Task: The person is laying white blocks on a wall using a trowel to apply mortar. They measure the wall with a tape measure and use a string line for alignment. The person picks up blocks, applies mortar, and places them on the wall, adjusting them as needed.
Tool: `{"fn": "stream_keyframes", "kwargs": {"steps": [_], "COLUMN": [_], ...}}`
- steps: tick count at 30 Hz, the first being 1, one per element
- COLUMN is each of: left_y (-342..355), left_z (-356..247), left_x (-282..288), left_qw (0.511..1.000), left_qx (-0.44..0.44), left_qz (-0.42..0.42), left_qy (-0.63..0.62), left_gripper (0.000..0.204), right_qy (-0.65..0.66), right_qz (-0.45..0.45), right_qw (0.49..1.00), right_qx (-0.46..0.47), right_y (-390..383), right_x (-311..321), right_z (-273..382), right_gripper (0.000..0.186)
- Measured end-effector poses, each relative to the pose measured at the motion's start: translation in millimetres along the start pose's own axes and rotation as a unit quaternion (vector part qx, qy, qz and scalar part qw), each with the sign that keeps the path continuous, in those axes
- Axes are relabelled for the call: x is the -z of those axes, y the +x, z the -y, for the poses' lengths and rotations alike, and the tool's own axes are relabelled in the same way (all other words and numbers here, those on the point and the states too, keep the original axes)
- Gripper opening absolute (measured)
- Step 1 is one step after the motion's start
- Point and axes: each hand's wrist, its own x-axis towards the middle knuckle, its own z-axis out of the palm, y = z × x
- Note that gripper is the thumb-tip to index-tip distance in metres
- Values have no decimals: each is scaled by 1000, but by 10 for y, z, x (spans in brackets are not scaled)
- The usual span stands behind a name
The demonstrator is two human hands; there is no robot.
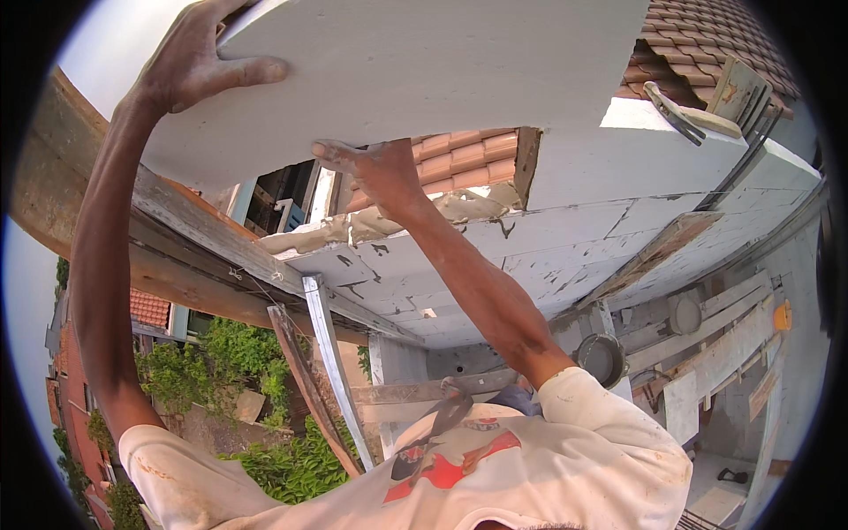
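Observation:
A large pale aerated concrete block is raised at the top of the view, tilted, between my two hands. My left hand is closed on its left end, the thumb against the near face and the fingers mostly hidden behind the edge. Under the lower edge my right hand grips the block, its thumb pointing left and its other fingers largely out of sight. Below the block, wet grey mortar lies in a rough bed along the top of the block wall. More mortar coats the upright block end beside the gap.
A claw hammer rests on the wall top at right. A timber beam runs along the left, with wooden props below. Scaffold planks and a round mortar bucket are lower right. Roof tiles show through the gap.

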Motion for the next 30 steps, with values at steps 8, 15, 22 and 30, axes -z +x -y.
{"fn": "stream_keyframes", "kwargs": {"steps": [8,15,22,30], "left_y": [-60,82,-51,34], "left_z": [159,210,256,260], "left_x": [46,-168,-148,-44], "left_qw": [995,997,991,933], "left_qx": [72,47,97,70], "left_qz": [65,65,92,191], "left_qy": [-24,16,9,-298], "left_gripper": [111,116,119,82], "right_qy": [47,133,119,126], "right_qz": [-14,-12,22,2], "right_qw": [998,985,985,983], "right_qx": [-36,-107,-126,-136], "right_y": [184,114,112,36], "right_x": [-252,-159,-259,-287], "right_z": [-235,-193,-325,-286], "right_gripper": [50,50,47,42]}}
